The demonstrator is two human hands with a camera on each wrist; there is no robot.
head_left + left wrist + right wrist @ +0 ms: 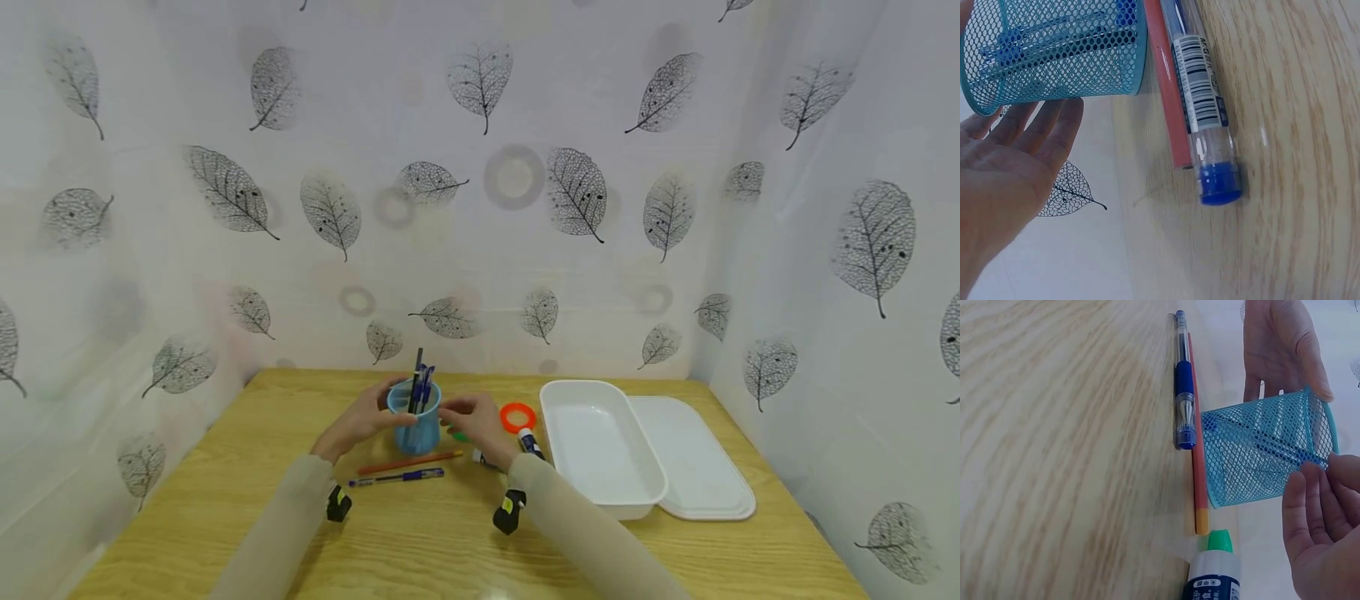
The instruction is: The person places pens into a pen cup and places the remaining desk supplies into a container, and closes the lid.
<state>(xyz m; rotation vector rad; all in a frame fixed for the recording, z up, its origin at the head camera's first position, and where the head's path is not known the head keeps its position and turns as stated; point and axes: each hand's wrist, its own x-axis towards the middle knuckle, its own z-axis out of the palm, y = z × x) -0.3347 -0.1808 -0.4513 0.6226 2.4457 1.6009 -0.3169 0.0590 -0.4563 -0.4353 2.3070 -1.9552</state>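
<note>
A light-blue mesh pen cup (417,437) stands upright, with pens (422,390) and a dark stick-like item inside. My left hand (367,417) holds it from the left, thumb at the near side of the rim and fingers behind the mesh. At the right side of the rim is my right hand (477,423); in the right wrist view its thumb and bent fingers pinch the rim. In front of the cup lie a red pencil (408,463) and a blue capped gel pen (397,477), side by side.
Right of the cup are an orange-red tape ring (517,417) and a dark bottle with a white cap (529,443). A green-tipped glue bottle (1215,572) lies near the pencil. Farther right are a white tub (600,450) and its flat lid (697,458).
</note>
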